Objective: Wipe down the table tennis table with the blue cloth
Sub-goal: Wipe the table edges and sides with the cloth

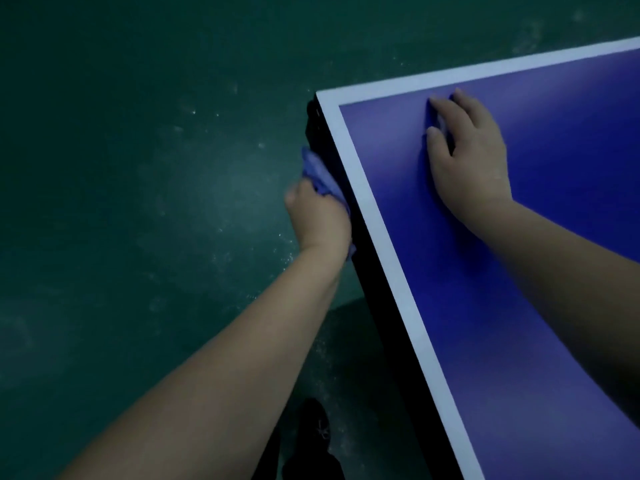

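**Cloth at the side edge, near the tabletop's corner**

A dim, dark green floor (138, 202), scuffed with pale marks, lay around the corner of the table tennis table, whose blue tabletop (536, 323) was framed by a white border line (381, 237) above a black side edge (375, 306). The left hand (320, 220) gripped the blue cloth (317, 174), bunched, its fingers curled round the wad and mostly hidden behind the hand. It pressed the cloth against the black side edge just short of the far-left corner. The right hand (474, 161) rested on the tabletop close to the far edge, holding nothing, its fingers (446, 109) loosely spread and touching the surface, apparently as a brace. A dark shoe (313, 431) showed on the floor below.

The step in hand looked to be wiping the side edge rather than the playing surface. The next move would likely call for steady pressure while running the cloth along that edge to the corner, then round it or up onto the white line. How much of the top was already wiped could not be told.
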The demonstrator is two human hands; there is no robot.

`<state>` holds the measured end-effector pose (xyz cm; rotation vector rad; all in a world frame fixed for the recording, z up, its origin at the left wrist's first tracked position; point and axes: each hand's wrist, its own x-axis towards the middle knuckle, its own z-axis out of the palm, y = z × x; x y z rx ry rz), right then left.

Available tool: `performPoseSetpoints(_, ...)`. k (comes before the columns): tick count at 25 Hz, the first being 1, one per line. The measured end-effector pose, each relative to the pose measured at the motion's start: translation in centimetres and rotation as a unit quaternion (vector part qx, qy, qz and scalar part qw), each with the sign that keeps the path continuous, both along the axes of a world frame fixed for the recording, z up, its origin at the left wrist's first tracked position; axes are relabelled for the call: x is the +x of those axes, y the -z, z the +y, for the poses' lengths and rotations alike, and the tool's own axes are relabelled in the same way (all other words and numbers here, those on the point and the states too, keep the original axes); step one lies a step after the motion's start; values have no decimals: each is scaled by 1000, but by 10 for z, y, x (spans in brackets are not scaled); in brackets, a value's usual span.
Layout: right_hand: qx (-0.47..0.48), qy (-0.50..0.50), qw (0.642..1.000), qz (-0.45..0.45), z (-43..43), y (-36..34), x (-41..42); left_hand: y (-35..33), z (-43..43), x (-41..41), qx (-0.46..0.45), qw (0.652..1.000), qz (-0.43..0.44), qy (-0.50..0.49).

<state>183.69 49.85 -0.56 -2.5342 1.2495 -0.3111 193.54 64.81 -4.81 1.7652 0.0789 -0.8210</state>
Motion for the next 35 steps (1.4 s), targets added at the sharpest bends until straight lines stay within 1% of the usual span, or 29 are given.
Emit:
performPoseSetpoints(1,1,7,1000,2,0,-1,1,1,7,-4,36,998,36,32)
performPoseSetpoints(2,-1,11,1000,2,0,-1,1,-4,21,-19,44,997,27,56)
performPoseSetpoints(4,-8,15,1000,-1,2,-2,-1,-23,41,-46,-50,998,-20,45)
performPoseSetpoints(5,-9,13,1000,-2,3,-1,-1,-25,40,-46,-104,994,-41,9)
performPoseSetpoints(6,-11,14,1000,-1,4,-1,0,-25,30,-35,-143,989,-32,-25)
performPoseSetpoints(7,-12,16,1000,1,4,-1,0,-23,15,-17,-175,981,32,-78)
performPoseSetpoints(8,-14,17,1000,1,4,-1,1,-16,1,1,-178,972,100,-119)
performPoseSetpoints(9,-15,17,1000,0,4,-2,1,-13,-8,19,-135,972,153,-114)
performPoseSetpoints(10,-15,17,1000,2,5,-3,1,-9,-7,28,-73,982,162,-62)
performPoseSetpoints(12,-15,17,1000,4,6,-5,0,-4,11,30,40,993,109,25)
performPoseSetpoints(13,-15,17,1000,4,7,-5,0,-8,24,31,62,997,33,27)
performPoseSetpoints(14,-17,18,1000,4,7,-5,1,-14,34,33,52,995,-80,12)
performPoseSetpoints(16,-19,21,1000,6,6,-5,1,-30,36,42,-31,955,-292,33)
performPoseSetpoints(18,-19,18,1000,7,6,-6,1,-46,22,47,-77,902,-400,147)
performPoseSetpoints(20,-20,16,1000,3,5,-7,0,-55,4,41,-36,842,-446,302)
performPoseSetpoints(21,-21,15,1000,0,6,-6,0,-58,-5,39,10,797,-483,363)
performPoseSetpoints(22,-22,16,1000,-2,7,-6,0,-57,-15,41,46,750,-525,399)
performPoseSetpoints(23,-22,23,999,-7,7,-6,0,-58,-29,47,60,715,-564,408)
performPoseSetpoints(25,-24,50,998,-17,7,-7,1,-62,-64,66,54,687,-589,422)
performPoseSetpoints(26,-24,69,997,-23,8,-7,1,-64,-83,74,53,680,-569,460)
performPoseSetpoints(27,-23,85,996,-27,8,-8,1,-64,-102,82,56,679,-531,503)
performPoseSetpoints(28,-20,98,995,-29,8,-8,0,-64,-121,88,58,694,-482,532)
performPoseSetpoints(29,-13,110,993,-32,7,-9,0,-65,-136,95,62,733,-413,537)
performPoseSetpoints(30,-3,122,992,-38,7,-10,0,-66,-145,105,66,798,-328,501)
performPoseSetpoints(31,8,137,990,-45,6,-11,0,-67,-146,116,71,863,-251,432)
performPoseSetpoints(32,21,156,986,-53,4,-12,1,-68,-138,127,76,906,-204,364)
performPoseSetpoints(33,31,178,982,-60,0,-13,3,-68,-124,135,73,918,-195,338)
performPoseSetpoints(34,38,198,977,-65,-4,-14,5,-69,-106,139,61,907,-216,356)
performPoseSetpoints(35,42,214,974,-67,-10,-14,9,-72,-89,137,44,881,-247,400)
